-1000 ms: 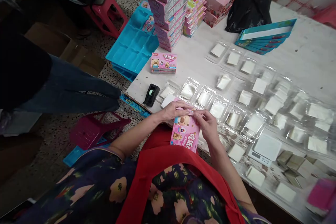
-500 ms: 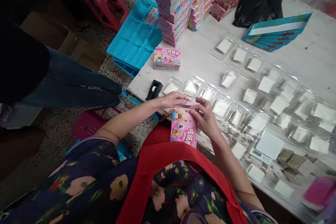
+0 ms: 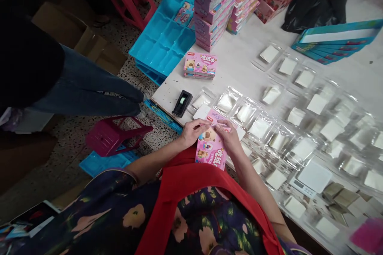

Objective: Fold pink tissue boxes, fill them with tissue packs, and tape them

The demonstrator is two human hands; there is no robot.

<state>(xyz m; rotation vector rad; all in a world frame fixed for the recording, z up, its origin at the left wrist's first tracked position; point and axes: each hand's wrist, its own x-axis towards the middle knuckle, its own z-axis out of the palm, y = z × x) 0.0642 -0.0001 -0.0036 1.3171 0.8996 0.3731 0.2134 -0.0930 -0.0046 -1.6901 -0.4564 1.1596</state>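
A pink cardboard box, printed with a cartoon bear and white characters, rests against my red apron strap at the table edge. Its far end stands open, with a pink flap and a white side tab sticking out. My left hand is closed on the left of that end, thumb against the fingers. At the right corner, my right hand grips the same box, thumb on the printed face. Just beyond the flap is a clear plastic tray with a white folded piece in it.
A black tape dispenser sits near the table corner, below two pink boxes. Stacked boxes stand tall behind. Several clear trays cover the right side, beside a white scale. Blue trays and a magenta stool stand left.
The box end has opened out, its pink flap and white tab now showing. My left hand has drawn closer and curled its fingers onto the edge. The view has shifted slightly.
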